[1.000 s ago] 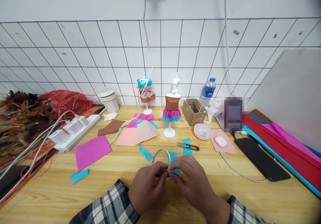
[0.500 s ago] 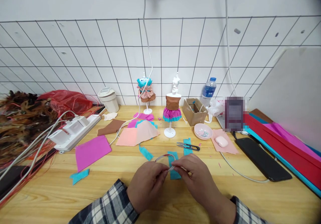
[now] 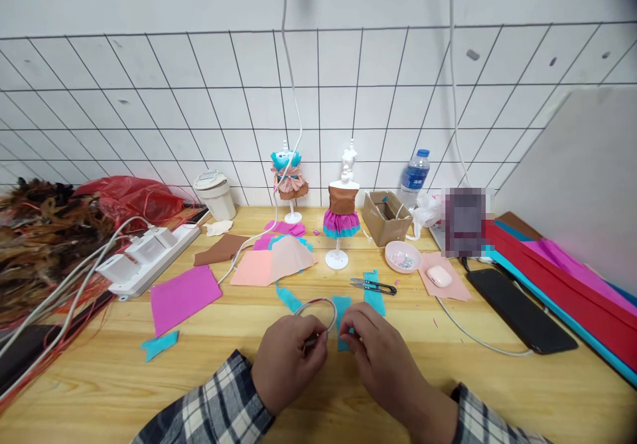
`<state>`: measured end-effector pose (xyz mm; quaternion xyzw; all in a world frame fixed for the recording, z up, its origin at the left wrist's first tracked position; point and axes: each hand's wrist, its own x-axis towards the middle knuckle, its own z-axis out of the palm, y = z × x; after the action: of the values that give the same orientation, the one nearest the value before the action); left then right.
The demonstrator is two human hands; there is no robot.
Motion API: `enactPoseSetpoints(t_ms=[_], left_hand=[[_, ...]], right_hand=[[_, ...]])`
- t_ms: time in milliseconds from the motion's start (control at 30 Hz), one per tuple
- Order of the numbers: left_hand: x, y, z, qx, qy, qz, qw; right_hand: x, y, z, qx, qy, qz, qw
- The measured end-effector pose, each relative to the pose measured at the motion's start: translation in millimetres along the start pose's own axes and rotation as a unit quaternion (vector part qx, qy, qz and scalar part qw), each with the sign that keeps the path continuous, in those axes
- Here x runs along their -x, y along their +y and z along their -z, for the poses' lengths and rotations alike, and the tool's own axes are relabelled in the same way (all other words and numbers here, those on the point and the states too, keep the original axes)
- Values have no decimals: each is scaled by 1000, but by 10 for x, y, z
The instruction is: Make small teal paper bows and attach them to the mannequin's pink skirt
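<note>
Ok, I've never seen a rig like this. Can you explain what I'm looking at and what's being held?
There's no machine here: these are a person's own bare hands. The one camera is worn on the person's head, looking forward and down. The left hand pinches a thin, pale loop. The right hand is beside it, fingertips over a blue cloth; whether they grip anything, I can't tell. On the wooden table beyond lie snips, a pink bowl and a magenta cloth. Further back stand a box and two clothed dress forms.
</note>
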<state>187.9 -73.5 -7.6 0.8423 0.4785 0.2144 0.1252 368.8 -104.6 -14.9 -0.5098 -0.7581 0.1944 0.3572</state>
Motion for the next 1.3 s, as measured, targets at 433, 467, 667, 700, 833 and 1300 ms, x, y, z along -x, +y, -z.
enactPoseSetpoints(t_ms=[433, 467, 667, 700, 833, 1300], left_hand=[[-245, -587, 72, -17, 5, 11, 1000], [-263, -628, 80, -42, -13, -1, 999], [-287, -720, 147, -112, 19, 10, 994], [-280, -698, 153, -100, 33, -3, 994], [-240, -477, 82, -32, 23, -130, 991], [-366, -123, -89, -33, -124, -196, 972]], right_hand=[[-59, 209, 185, 11, 74, 53, 996], [-66, 247, 195, 10, 66, 55, 996], [-49, 382, 160, 1, -44, 36, 998], [-44, 388, 149, 3, -55, 29, 998], [-60, 360, 143, -18, -35, 12, 999], [-148, 396, 332, -198, -155, -215, 944]])
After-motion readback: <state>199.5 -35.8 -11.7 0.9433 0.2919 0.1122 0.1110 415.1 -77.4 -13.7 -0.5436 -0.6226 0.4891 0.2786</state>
